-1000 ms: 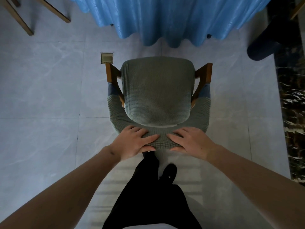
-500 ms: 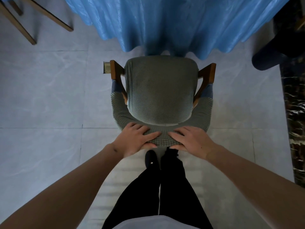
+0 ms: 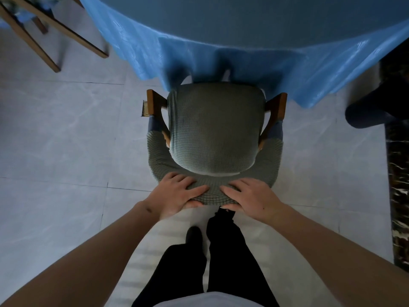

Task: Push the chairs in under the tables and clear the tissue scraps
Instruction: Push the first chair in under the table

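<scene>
Left hand point(image 3: 177, 192) and right hand point(image 3: 250, 199) grip the backrest top of the grey-covered chair point(image 3: 214, 131), fingers curled over, thumbs behind, for a straight shove. Its seat front sits at the blue tablecloth point(image 3: 243, 52) edge.

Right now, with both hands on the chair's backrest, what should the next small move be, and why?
Probably one more short push forward. The left hand and right hand grip the top of the backrest of the green-covered chair, whose front edge has only just reached the hanging blue tablecloth. Nearly the whole seat is out from under the table.
</scene>
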